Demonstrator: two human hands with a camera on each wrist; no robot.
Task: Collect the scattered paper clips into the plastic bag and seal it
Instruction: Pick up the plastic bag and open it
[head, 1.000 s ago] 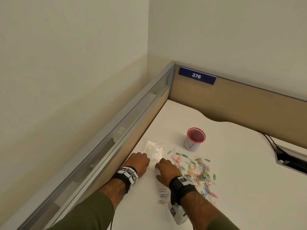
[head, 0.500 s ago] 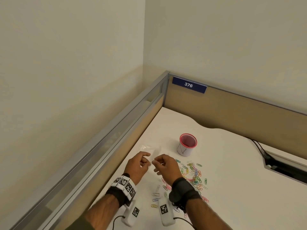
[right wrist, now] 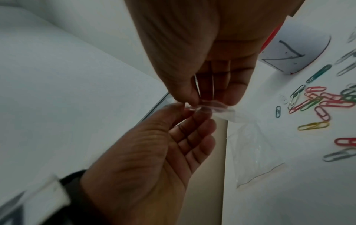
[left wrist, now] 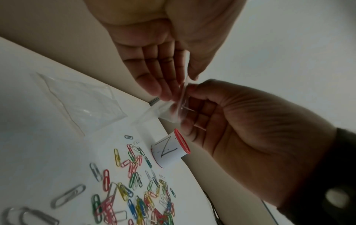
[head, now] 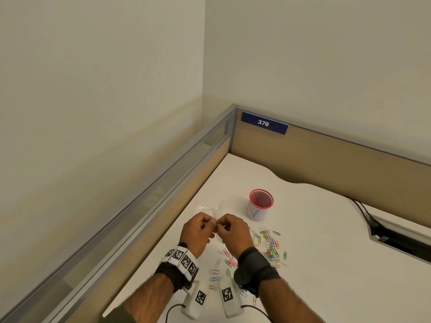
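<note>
I hold a small clear plastic bag (head: 215,227) above the desk; my left hand (head: 208,223) and right hand (head: 221,226) pinch its top edge from either side. In the left wrist view the bag (left wrist: 169,111) hangs between the left fingertips (left wrist: 163,92) and the right thumb. The right wrist view shows the same pinch on the bag (right wrist: 213,108). A second clear bag (head: 205,207) lies flat on the desk beyond my hands. Coloured paper clips (head: 268,244) lie scattered on the white desk, right of and below my hands.
A white cup with a red rim (head: 260,207) stands behind the clips. Partition walls (head: 163,201) close the desk on the left and at the back. A cable cutout (head: 396,238) with black cables is at the right.
My hands left the desk beside the flat bag, rose with a small clear bag pinched between them, and drew closer together. The flat bag stayed on the desk.
</note>
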